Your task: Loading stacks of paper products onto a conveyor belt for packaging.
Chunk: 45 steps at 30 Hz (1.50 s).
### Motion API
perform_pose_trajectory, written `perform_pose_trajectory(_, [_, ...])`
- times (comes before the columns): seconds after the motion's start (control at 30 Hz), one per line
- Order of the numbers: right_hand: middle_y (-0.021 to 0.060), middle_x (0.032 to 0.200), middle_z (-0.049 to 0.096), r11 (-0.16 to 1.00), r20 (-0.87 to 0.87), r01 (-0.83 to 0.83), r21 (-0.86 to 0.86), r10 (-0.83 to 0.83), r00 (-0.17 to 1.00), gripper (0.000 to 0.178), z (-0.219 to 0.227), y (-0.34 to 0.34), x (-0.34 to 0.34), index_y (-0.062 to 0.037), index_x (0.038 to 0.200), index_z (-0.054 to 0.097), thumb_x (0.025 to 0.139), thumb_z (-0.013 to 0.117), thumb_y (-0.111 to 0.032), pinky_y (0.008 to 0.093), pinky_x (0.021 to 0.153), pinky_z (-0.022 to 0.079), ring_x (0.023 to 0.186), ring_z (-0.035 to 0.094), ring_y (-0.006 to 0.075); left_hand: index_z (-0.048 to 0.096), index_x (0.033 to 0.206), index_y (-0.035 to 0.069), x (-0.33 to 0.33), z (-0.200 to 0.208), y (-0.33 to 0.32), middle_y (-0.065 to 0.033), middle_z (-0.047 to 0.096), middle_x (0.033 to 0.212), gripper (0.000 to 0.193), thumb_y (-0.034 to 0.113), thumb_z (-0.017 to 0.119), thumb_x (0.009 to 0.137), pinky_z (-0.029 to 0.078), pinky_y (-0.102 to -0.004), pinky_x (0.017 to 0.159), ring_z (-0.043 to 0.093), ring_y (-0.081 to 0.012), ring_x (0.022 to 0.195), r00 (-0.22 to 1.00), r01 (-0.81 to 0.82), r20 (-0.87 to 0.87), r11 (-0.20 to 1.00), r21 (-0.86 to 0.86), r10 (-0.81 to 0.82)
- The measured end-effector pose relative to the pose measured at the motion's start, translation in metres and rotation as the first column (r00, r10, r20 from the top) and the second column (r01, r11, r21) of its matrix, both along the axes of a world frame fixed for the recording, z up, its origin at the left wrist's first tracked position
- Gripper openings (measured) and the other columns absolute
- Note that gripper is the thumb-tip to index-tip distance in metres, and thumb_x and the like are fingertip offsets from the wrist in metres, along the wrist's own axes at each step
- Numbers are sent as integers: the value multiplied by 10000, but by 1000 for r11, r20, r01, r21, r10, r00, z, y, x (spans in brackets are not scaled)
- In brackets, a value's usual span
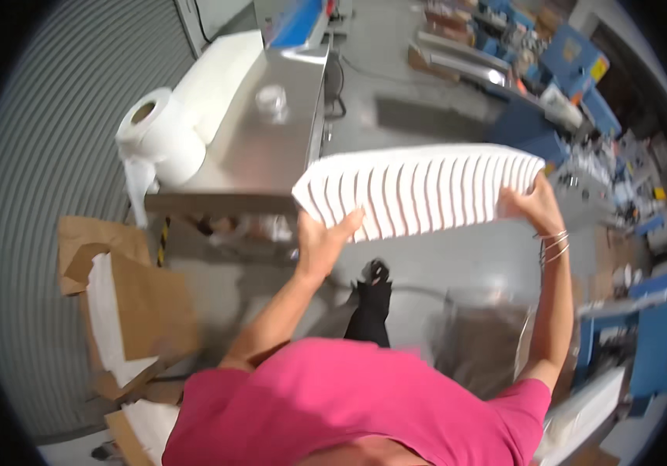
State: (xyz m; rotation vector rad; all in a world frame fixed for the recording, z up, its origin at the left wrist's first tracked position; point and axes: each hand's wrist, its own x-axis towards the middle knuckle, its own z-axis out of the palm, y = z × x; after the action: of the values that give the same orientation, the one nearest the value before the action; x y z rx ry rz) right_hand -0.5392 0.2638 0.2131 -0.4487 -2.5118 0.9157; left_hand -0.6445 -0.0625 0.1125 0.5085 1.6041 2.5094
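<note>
L of hands (319, 245), box (161, 299) w/ sheet (107, 307)

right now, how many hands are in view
2: the left hand at the left end of the striped white piece, the right hand at its right end.

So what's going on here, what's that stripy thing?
A person in a pink shirt is holding up a long white striped piece. The left hand grips it near one end and the right hand grips the other end, so it stretches sideways between them. To the left is a metal table with a fat white roll on it. I can't tell exactly what the striped piece is.
</note>
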Motion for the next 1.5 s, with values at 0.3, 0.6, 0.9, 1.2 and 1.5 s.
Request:
perform_pose_trajectory(0.3, [101, 967, 642, 916, 177, -297, -268, 350, 920, 633, 8, 113, -286, 74, 1106, 521, 626, 790, -240, 267, 748, 505, 839, 610, 132, 456, 1219, -47, -148, -5, 113, -103, 585, 1127, 511, 19, 670, 759, 458, -300, 898, 569, -160, 1020, 931, -353, 138, 931, 91, 339])
perform_pose_trajectory(0.6, [119, 892, 635, 777, 283, -580, -246, 630, 724, 660, -46, 140, -597, 85, 1093, 507, 666, 814, -314, 251, 604, 507, 719, 618, 139, 414, 1216, -30, -342, -38, 143, -104, 569, 1126, 529, 0, 672, 755, 458, -299, 875, 567, -167, 1008, 793, -589, 146, 806, -67, 592])
perform_pose_trajectory(0.9, [154, 1048, 655, 444, 417, -821, -360, 863, 284, 615, -85, 40, -802, 46, 1110, 617, 668, 762, -357, 314, 878, 457, 978, 610, 231, 343, 1308, -55, -451, -74, 124, -133, 562, 1136, 715, 225, 731, 777, 445, -324, 872, 552, -198, 1017, 392, -746, 288, 485, -457, 874])
perform_pose_trajectory(1.2, [249, 1093, 607, 209, 692, -953, -218, 722, -1, 890, -123, -14, -898, 88, 1127, 569, 633, 721, -636, 337, 873, 454, 1035, 581, 292, 420, 1294, -43, -451, -60, 107, -143, 556, 1193, 652, 350, 680, 844, 379, -323, 979, 505, -224, 1122, 185, -666, 193, 268, -696, 963])
perform_pose_trajectory(1.5, [76, 975, 619, 57, 627, -809, -584, 665, -406, 510, -119, -21, -939, 27, 1105, 574, 843, 643, -405, 263, 789, 475, 907, 579, 142, 520, 1178, -61, -485, -7, 129, -291, 509, 1227, 870, 703, 555, 763, 395, -503, 952, 452, -436, 1192, -221, 439, -353, -231, -868, 909])
